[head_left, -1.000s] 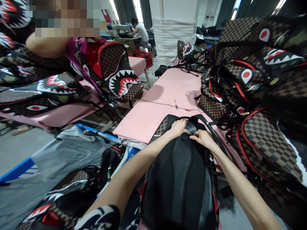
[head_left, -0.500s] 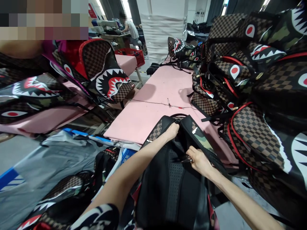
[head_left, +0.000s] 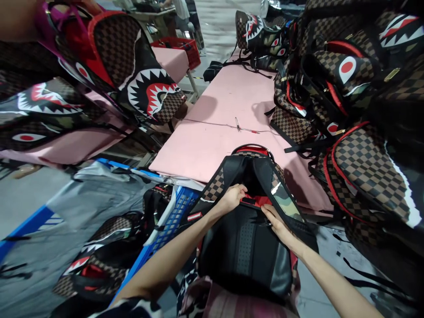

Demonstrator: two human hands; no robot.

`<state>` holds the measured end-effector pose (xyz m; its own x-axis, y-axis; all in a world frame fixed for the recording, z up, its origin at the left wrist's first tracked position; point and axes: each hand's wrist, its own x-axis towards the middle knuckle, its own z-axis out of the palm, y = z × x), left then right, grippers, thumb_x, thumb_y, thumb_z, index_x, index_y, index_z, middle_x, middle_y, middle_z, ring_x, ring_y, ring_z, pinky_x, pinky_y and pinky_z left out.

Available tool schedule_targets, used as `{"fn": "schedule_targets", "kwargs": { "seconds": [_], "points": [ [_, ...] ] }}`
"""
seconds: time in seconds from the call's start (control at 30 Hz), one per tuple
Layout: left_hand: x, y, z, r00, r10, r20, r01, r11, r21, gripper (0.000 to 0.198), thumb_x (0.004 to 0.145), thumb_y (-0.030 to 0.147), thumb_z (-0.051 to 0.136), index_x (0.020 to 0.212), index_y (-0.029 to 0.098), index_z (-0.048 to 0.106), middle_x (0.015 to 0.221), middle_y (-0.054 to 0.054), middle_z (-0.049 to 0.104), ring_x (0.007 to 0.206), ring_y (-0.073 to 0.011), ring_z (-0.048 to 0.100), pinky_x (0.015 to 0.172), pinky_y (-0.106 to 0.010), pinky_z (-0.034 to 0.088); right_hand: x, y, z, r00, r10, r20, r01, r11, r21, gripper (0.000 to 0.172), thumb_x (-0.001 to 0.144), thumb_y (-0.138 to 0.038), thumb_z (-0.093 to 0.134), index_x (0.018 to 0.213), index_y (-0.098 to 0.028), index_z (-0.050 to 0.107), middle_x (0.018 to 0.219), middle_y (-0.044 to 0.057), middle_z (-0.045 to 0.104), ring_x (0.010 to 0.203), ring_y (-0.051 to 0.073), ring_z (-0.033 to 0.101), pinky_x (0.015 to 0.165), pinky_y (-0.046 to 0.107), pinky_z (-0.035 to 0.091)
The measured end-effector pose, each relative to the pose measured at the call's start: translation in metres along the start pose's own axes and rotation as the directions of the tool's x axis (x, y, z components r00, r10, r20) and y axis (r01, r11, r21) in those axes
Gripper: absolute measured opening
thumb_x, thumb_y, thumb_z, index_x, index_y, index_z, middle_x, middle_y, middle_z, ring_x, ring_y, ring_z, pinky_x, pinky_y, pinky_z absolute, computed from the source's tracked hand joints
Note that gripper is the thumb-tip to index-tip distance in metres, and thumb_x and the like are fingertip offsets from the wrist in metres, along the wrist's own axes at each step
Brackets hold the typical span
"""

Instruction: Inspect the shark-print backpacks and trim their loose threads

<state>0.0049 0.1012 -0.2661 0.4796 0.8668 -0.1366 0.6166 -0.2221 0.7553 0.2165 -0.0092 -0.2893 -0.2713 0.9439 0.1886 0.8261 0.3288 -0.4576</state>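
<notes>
While left grip, right grip touch opening, backpack lies beneath.

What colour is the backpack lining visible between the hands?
The lining is red, showing best in the head view.

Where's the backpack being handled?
Head view, lower centre: the backpack is at the near end of the pink table, left hand and right hand on it.
</notes>
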Motion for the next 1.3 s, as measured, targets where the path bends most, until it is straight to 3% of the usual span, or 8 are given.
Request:
{"fn": "schedule_targets", "kwargs": {
  "seconds": [0.13,0.37,0.47,0.63,0.73,0.87,1.07,1.3],
  "points": [
    [0.006,-0.003,-0.003,0.983,0.025,0.185,-0.014,0.998,-0.063,0.028,0.072,0.029,0.063,0.098,0.022,0.065,0.091,0.0,0.063,0.081,-0.0139,0.06,0.075,-0.023,0.047,0.004,-0.001,0.003,0.999,0.046,0.014,-0.047,0.999,0.012,0.042,0.083,-0.018,0.038,0.121,-0.026,0.054,0.116,0.004,0.059,0.111,0.02,0.052,0.104,0.039,0.035],
    [-0.004,-0.012,0.009,0.999,0.015,0.049,-0.012,0.998,-0.062,0.029,0.075,0.015,0.061,0.104,0.017,0.061,0.102,-0.004,0.062,0.087,-0.0151,0.061,0.079,-0.025,0.049,0.035,-0.006,-0.006,0.999,-0.011,0.035,0.007,0.993,0.118,0.03,0.086,-0.023,0.04,0.107,-0.022,0.061,0.099,0.006,0.063,0.092,0.019,0.06,0.087,0.036,0.047],
    [-0.014,-0.011,0.018,0.995,0.017,-0.097,-0.023,0.997,-0.067,0.033,0.077,0.01,0.057,0.11,0.016,0.055,0.108,-0.007,0.058,0.094,-0.0165,0.06,0.085,-0.029,0.049,0.071,-0.018,-0.021,0.996,0.082,0.021,-0.082,0.997,-0.003,0.033,0.084,-0.039,0.049,0.108,-0.019,0.058,0.099,0.01,0.063,0.093,0.024,0.059,0.084,0.038,0.046],
    [-0.027,-0.006,0.04,0.894,0.012,-0.448,0.039,0.994,0.106,0.042,0.078,0.009,0.057,0.117,0.015,0.043,0.115,-0.013,0.051,0.105,-0.0228,0.054,0.088,-0.04,0.048,0.124,-0.041,-0.037,0.924,0.216,0.316,-0.131,0.954,-0.269,0.026,0.086,-0.03,0.046,0.1,-0.015,0.061,0.093,0.011,0.065,0.086,0.022,0.061,0.077,0.03,0.044],
    [-0.03,-0.011,0.051,0.829,0.056,-0.556,0.032,0.989,0.147,0.03,0.08,0.012,0.056,0.108,0.015,0.044,0.101,-0.01,0.054,0.092,-0.0212,0.058,0.077,-0.036,0.052,0.14,-0.044,-0.035,0.824,0.293,0.485,-0.136,0.933,-0.333,0.025,0.08,-0.034,0.054,0.098,-0.02,0.065,0.091,0.007,0.068,0.087,0.022,0.062,0.072,0.027,0.042],
    [-0.034,-0.023,0.057,0.742,0.185,-0.645,-0.102,0.981,0.165,0.008,0.086,0.017,0.05,0.094,0.017,0.046,0.084,-0.005,0.053,0.077,-0.0159,0.057,0.068,-0.029,0.051,0.151,-0.041,-0.028,0.739,0.379,0.557,-0.199,0.913,-0.356,0.031,0.071,-0.039,0.062,0.099,-0.027,0.067,0.094,0.002,0.069,0.091,0.019,0.062,0.068,0.024,0.041],
    [-0.042,-0.03,0.056,0.786,0.188,-0.589,-0.14,0.982,0.127,0.002,0.088,0.016,0.046,0.088,0.018,0.047,0.082,-0.002,0.051,0.073,-0.0114,0.054,0.066,-0.023,0.048,0.159,-0.037,-0.019,0.696,0.394,0.6,-0.201,0.91,-0.364,0.029,0.067,-0.039,0.066,0.094,-0.029,0.07,0.092,0.002,0.07,0.091,0.021,0.063,0.069,0.027,0.043],
    [-0.042,-0.032,0.055,0.778,0.139,-0.612,-0.102,0.99,0.094,0.002,0.089,0.019,0.044,0.089,0.018,0.046,0.08,-0.002,0.052,0.074,-0.0114,0.056,0.067,-0.024,0.047,0.168,-0.031,-0.01,0.685,0.345,0.642,-0.16,0.931,-0.329,0.027,0.066,-0.038,0.067,0.092,-0.032,0.07,0.092,0.001,0.07,0.09,0.02,0.063,0.068,0.026,0.043]
  ]
}}
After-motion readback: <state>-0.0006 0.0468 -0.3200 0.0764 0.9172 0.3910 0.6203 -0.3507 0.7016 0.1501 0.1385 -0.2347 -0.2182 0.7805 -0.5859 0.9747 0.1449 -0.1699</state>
